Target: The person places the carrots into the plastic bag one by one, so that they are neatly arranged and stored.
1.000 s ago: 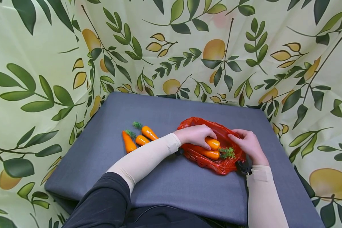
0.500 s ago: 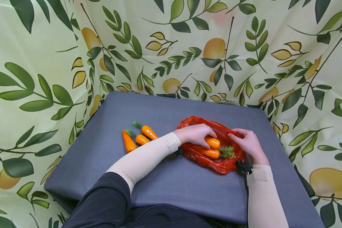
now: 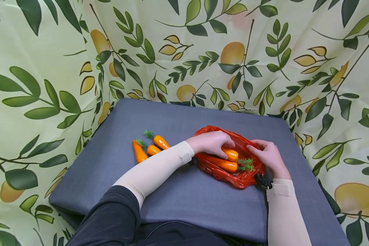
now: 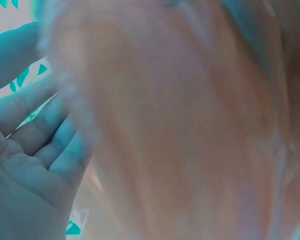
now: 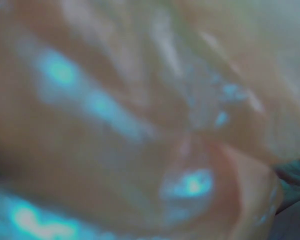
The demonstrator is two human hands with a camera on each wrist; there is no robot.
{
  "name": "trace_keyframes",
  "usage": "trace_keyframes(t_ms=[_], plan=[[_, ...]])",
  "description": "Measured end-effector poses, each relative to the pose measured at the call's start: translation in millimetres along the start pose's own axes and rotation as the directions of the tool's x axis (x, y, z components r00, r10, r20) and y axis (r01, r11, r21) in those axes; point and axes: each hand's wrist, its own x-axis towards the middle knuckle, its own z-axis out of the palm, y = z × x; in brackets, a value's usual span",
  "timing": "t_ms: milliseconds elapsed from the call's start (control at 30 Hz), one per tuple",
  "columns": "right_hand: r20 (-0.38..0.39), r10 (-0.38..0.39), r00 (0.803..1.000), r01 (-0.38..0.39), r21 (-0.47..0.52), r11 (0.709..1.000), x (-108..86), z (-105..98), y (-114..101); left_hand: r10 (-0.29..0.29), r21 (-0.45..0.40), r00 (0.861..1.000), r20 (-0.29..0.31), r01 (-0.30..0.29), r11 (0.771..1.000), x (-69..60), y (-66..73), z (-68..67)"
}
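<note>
Looking part-done: the left hand point(image 3: 213, 140) is gripping a carrot point(image 3: 232, 155) beside a second carrot point(image 3: 226, 164) in the red plastic bag point(image 3: 216, 176), the right hand point(image 3: 270, 155) is pinching its rim point(image 3: 212, 128), three loose carrots point(image 3: 139, 152) seemingly remaining outside

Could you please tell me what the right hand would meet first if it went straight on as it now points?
The right hand points leftward across the bag it touches; the left hand probably comes first, though depth is unclear.
</note>
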Motion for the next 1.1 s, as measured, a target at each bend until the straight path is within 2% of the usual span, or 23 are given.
trace_keyframes(t_ms=[200, 433, 600, 967, 1100], plan=[[0.006, 0.004, 1.000, -0.004, 0.005, 1.000, -0.4, 2.0, 2.4, 0.001, 0.010, 1.000, -0.024, -0.001, 1.000, -8.6, 4.0, -8.7], [0.011, 0.008, 1.000, -0.008, 0.011, 1.000, -2.2, 1.7, 1.2, -0.040, 0.014, 0.998, -0.057, 0.041, 0.999, -23.1, 11.0, -25.0], [0.007, -0.003, 1.000, 0.003, 0.003, 1.000, -2.0, 0.3, -1.4, -0.052, 0.015, 0.995, -0.083, 0.053, 0.998, -35.5, 9.7, -37.7], [0.011, -0.007, 1.000, 0.007, 0.005, 1.000, -1.3, 0.6, -0.4, -0.057, -0.011, 0.986, -0.154, 0.056, 0.998, -72.0, 1.0, -64.0], [0.018, 0.000, 1.000, 0.000, 0.004, 1.000, -1.1, 0.2, 0.2, -0.059, -0.058, 0.981, -0.187, 0.049, 0.997, -88.6, -3.0, -74.8]])
